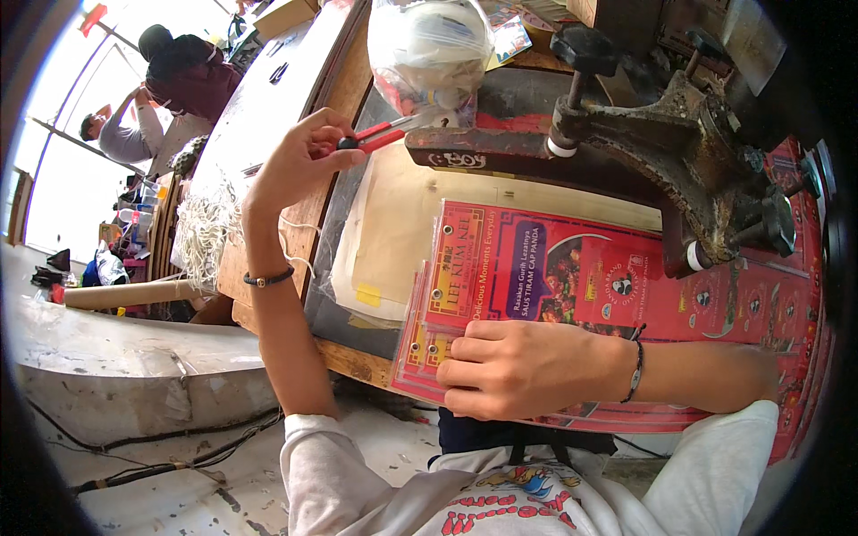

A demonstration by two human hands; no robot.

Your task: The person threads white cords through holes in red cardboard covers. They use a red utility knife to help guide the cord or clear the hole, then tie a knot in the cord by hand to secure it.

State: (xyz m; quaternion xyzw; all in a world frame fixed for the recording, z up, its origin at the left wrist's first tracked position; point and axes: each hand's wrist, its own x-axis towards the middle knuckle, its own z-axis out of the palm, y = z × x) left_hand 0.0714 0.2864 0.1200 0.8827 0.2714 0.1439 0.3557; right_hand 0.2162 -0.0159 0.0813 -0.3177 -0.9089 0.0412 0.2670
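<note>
In my raised left hand (315,154) is a red cutter knife (382,136) with a black slider knob, its metal end toward a worn dark metal bar. My right hand (500,371) lies across a stack of red printed plastic sheets (581,304), its fingers curled down near the stack's left end; the fingertips are hidden. The sheets overlap unevenly and have metal eyelets along their left edge. Beneath them, cream-coloured boards (393,232) with a yellow tape piece show on the dark worktop.
A heavy cast-metal machine (661,125) with black knobs stands over the sheets at the right. A stuffed clear plastic bag (429,54) sits at the back. White string (210,223) hangs at the left table edge. Two people (192,76) are far left; cables (170,464) run along the floor.
</note>
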